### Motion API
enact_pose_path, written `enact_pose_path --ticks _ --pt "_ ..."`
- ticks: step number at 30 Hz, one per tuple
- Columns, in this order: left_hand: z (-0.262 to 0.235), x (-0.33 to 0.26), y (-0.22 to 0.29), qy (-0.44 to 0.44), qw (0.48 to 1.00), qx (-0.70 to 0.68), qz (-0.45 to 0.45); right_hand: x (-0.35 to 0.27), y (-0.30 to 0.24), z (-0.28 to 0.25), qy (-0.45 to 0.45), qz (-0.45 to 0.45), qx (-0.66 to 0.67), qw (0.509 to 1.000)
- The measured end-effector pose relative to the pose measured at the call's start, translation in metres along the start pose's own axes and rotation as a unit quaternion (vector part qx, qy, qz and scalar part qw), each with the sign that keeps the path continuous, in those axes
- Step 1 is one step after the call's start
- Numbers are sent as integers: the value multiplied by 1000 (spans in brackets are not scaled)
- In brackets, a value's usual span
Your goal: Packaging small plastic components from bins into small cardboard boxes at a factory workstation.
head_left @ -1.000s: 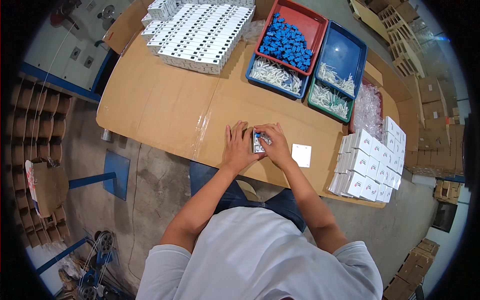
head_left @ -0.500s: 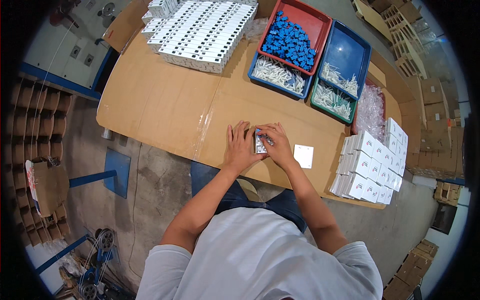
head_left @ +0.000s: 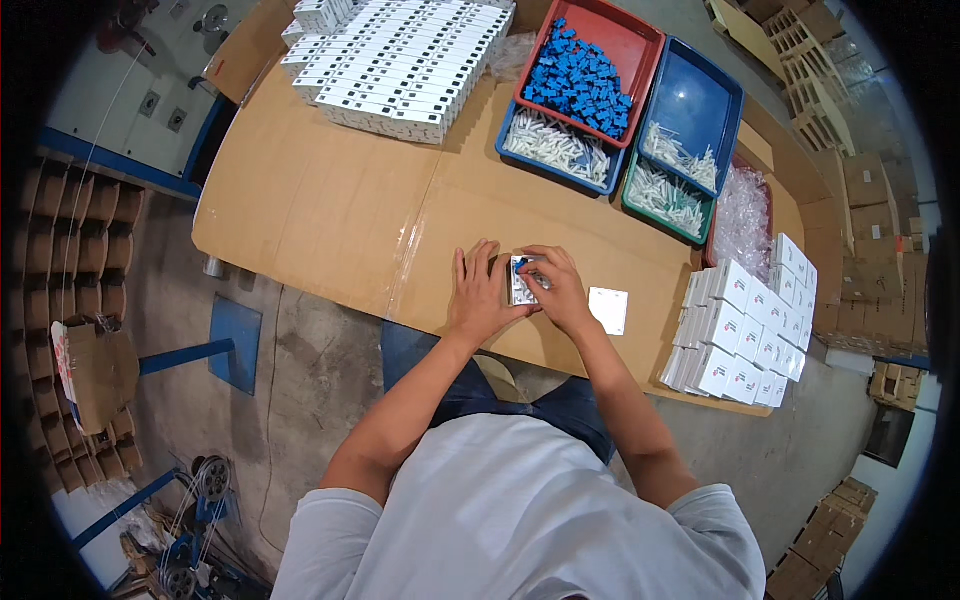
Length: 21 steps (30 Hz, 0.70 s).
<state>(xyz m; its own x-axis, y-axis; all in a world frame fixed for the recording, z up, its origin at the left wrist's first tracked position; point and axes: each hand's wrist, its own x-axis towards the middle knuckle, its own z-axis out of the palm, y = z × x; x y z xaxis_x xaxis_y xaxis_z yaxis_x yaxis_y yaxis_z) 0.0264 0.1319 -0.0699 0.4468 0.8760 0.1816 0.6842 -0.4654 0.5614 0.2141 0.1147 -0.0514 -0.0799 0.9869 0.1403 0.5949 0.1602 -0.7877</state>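
Note:
A small open white box [head_left: 516,297] lies on the cardboard-covered table between my hands, with small white pieces and a blue plastic piece [head_left: 521,264] inside. My left hand [head_left: 482,293] grips its left side, the thumb reaching along the near edge. Over the right side bends my right hand [head_left: 558,290], its fingertips closed at the blue piece; the fingers partly hide the box's contents. Just right of that hand, a flat white square lid or card [head_left: 608,311] rests on the table.
White boxes [head_left: 400,75] fill the far left in rows. Far right stand a red tray [head_left: 645,50] of blue pieces, blue trays [head_left: 700,90] and a green tray [head_left: 690,238] with white pieces, and clear plastic packets [head_left: 740,215]. More white boxes [head_left: 745,335] are stacked at the right edge.
My right fingers have shifted slightly within the box, and more of the blue piece and white contents shows. My left hand stays in place.

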Motion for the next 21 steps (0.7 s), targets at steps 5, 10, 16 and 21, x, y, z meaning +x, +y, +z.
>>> enact_pose_path --ticks 5,10,16,21 --pt "2 0 -1 7 1000 -1 3 4 -6 1 9 -30 -90 995" --pt "-1 1 2 -1 1000 0 -2 8 -10 -4 -11 -10 -103 995" --pt "-3 1 3 -4 1000 -6 -3 10 -6 -9 -27 24 -63 997" --pt "-2 1 2 0 1000 -15 -7 10 -4 -12 -62 21 -44 997"
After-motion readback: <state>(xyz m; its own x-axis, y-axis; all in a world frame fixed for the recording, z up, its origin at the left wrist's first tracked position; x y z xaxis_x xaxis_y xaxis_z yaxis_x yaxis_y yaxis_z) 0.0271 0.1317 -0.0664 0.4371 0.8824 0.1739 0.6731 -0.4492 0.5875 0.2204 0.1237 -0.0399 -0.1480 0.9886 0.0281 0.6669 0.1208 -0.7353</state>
